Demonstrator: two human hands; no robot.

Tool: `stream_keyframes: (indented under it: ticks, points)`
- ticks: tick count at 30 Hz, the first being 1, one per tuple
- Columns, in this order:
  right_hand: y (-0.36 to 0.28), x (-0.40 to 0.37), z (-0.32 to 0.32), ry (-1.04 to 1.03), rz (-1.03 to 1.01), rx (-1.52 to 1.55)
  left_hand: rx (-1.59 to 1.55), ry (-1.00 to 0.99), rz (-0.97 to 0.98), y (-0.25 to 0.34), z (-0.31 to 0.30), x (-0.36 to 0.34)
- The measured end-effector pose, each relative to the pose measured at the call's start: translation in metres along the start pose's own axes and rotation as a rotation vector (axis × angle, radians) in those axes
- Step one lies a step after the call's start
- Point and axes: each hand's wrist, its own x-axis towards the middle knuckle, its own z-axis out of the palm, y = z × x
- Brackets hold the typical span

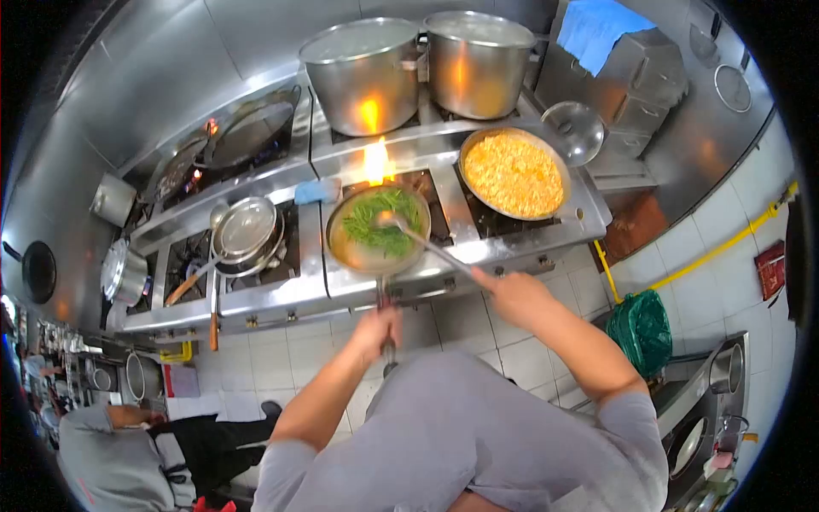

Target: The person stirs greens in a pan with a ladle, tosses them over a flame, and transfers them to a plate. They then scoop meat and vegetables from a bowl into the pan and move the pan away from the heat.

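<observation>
My left hand (376, 331) is closed around the handle of a frying pan (345, 250) on the front burner. Long green vegetables (375, 224), perhaps green beans, lie in the pan, and a tall flame (376, 162) rises at its far edge. In my right hand (519, 299) is the long handle of a metal ladle (435, 247). The ladle's bowl rests among the greens. To the right of this pan stands a wide pan (465, 175) full of an orange-yellow, rice-like food (514, 173).
Two large stockpots (363, 81) stand at the back. Left are stacked strainers (246, 226), a blue cloth (316, 191), a lidded pot (124, 273) and a wok (247, 132). A green bag (640, 333) hangs by a yellow pipe (682, 269). Another person (119, 452) is lower left.
</observation>
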Motion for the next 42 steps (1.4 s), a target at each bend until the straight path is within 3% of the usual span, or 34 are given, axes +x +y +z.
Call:
stream_keyframes:
  ticks: [2,5,7,9,11,13,16,19,20,21,23,24,27,29,32,34,35,37,40,42]
  points:
    - [0.020,-0.024,-0.004,0.016,-0.192,0.018,0.160,-0.096,0.010,0.001,-0.012,-0.008]
    - [0.012,0.018,-0.024,-0.117,-0.093,0.085,0.041,-0.028,-0.065,0.025,-0.012,0.028]
    - [0.004,0.018,-0.022,-0.119,0.005,0.113,-0.052,-0.018,-0.015,0.018,-0.009,0.033]
    - [0.000,-0.007,-0.021,-0.063,-0.043,0.002,0.103,-0.023,-0.023,-0.012,-0.011,0.005]
    - [0.018,-0.015,-0.040,-0.097,-0.078,0.012,0.145,-0.065,-0.003,0.009,-0.017,0.013]
    - [0.034,-0.004,-0.037,-0.138,-0.259,0.073,0.195,-0.126,-0.049,-0.003,-0.028,-0.002]
    - [0.021,0.034,-0.010,-0.060,-0.035,0.005,0.008,-0.061,-0.133,0.040,-0.004,0.021]
    - [0.025,-0.006,-0.041,-0.024,-0.031,-0.010,-0.008,-0.076,-0.090,0.008,-0.008,-0.020]
    - [0.035,-0.021,-0.057,-0.017,-0.069,0.062,0.091,-0.109,-0.149,0.000,-0.014,-0.047]
    - [0.054,-0.027,-0.069,-0.002,-0.065,0.067,-0.084,-0.005,-0.304,0.020,0.004,-0.078]
    - [0.089,-0.034,-0.082,-0.217,-0.307,0.294,0.116,-0.040,-0.173,0.049,-0.013,-0.072]
    - [0.090,-0.027,-0.084,-0.241,-0.253,0.256,-0.153,-0.088,-0.335,0.068,-0.018,-0.053]
    - [0.075,0.005,-0.067,-0.105,-0.148,0.162,-0.138,-0.058,-0.108,0.061,-0.005,-0.006]
    - [0.031,0.006,-0.051,0.006,0.035,-0.104,0.116,-0.108,0.055,0.005,-0.016,0.012]
    - [0.033,-0.013,-0.033,0.039,0.027,0.048,0.053,-0.026,0.058,-0.008,0.014,-0.038]
    - [0.045,-0.032,-0.054,-0.016,0.011,0.083,0.059,-0.016,-0.111,-0.001,0.000,-0.055]
    - [0.055,-0.035,-0.065,-0.091,-0.034,0.107,0.123,-0.126,-0.066,0.026,-0.003,-0.052]
    - [0.059,-0.026,-0.069,-0.172,-0.079,0.150,-0.065,-0.059,-0.144,0.059,0.003,-0.031]
    - [0.032,-0.012,-0.055,0.118,0.027,0.044,-0.058,-0.051,-0.068,0.038,0.014,-0.010]
    - [0.025,-0.009,-0.030,0.138,0.083,0.077,0.100,-0.028,0.080,0.009,0.021,-0.018]
